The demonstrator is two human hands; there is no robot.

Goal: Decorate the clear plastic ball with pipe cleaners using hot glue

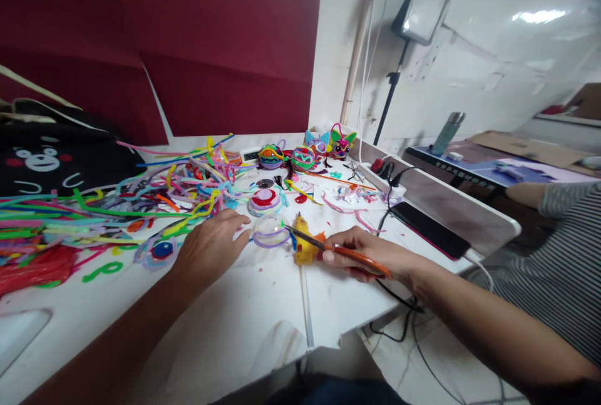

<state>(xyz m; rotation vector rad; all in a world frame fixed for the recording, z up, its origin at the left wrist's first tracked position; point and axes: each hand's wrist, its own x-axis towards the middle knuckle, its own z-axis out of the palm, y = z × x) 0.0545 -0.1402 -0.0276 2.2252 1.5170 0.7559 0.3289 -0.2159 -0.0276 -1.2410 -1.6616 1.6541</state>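
Note:
My right hand (pixel 359 251) grips a pair of scissors (pixel 364 261) with orange handles, and the closed-looking dark blades point left. Their tip reaches the rim of a clear plastic dome (pixel 270 228) edged with purple pipe cleaner. A yellow glue gun (pixel 303 245) lies just beneath the blades on the white table (pixel 263 305). My left hand (pixel 211 245) is open over the table, its fingertips close to the dome's left side and holding nothing. Behind the dome sits a round piece (pixel 264 200) with a red centre and pink and white rings.
Many loose pipe cleaners (pixel 188 186) are heaped at left. Decorated balls (pixel 303 158) stand along the back. A phone (pixel 429 230) and a power strip (pixel 385 179) lie at right, with cables hanging off the edge. A person in a striped sleeve (pixel 563 205) is at far right.

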